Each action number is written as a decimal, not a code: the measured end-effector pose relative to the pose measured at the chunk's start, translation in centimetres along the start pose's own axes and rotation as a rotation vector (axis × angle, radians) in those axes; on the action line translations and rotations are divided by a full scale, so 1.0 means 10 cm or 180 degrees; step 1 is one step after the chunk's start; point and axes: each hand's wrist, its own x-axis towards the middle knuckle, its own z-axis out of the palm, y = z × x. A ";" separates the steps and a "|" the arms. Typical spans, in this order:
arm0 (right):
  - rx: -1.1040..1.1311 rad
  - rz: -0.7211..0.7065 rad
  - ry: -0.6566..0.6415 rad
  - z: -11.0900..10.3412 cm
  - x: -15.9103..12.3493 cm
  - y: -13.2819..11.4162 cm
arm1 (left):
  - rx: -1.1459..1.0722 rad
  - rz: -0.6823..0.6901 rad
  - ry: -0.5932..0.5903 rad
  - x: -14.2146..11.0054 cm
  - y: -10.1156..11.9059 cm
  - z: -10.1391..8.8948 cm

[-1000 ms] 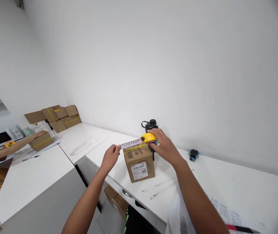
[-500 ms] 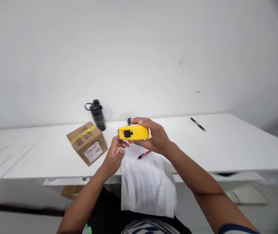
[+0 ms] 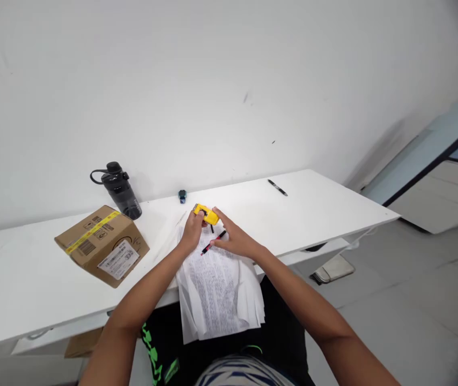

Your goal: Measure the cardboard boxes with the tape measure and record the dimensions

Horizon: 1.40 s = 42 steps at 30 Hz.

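My left hand point(image 3: 191, 232) is closed round a yellow tape measure point(image 3: 208, 216), its thumb by the black lock button. My right hand point(image 3: 233, 236) is spread beside the tape measure's right end; the index fingertip is at the case, though I cannot tell whether it presses on it. A short black strap point(image 3: 212, 229) hangs below the case. Under the hands, a red and black pen point(image 3: 213, 243) lies across sheets of handwritten paper point(image 3: 213, 295), close to my right thumb. The sheets droop over the table's front edge onto my lap.
On the left of the white table point(image 3: 293, 220) are a taped cardboard box point(image 3: 102, 241) and a dark water bottle point(image 3: 120, 190). A small watch-like item point(image 3: 182, 196) sits by the wall. A black pen point(image 3: 278, 187) lies at the back right. Whiteboard-like panels point(image 3: 426, 155) lean beyond the table.
The tape measure has come down towards the paper and turned. My left hand has closed on it, while my right hand has loosened from round it. The view has swung right.
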 end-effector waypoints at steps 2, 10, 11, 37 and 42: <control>0.0066 -0.0020 0.0005 0.11 -0.01 0.09 | 0.0060 0.0025 -0.0030 0.02 -0.15 0.01; -0.0888 -0.0143 -0.0301 0.32 0.02 0.44 | 0.0514 0.0125 0.0341 0.02 -0.44 -0.07; -0.1082 -0.0109 -0.0270 0.33 0.00 0.49 | 0.0606 0.0310 0.0409 0.02 -0.44 -0.08; 0.1128 0.0342 0.0575 0.22 -0.57 0.36 | 0.2172 0.1195 -0.1105 0.01 -0.34 -0.13; 0.1377 0.0740 -0.0043 0.21 -0.63 0.43 | 0.2011 0.1342 -0.1322 -0.02 -0.38 -0.13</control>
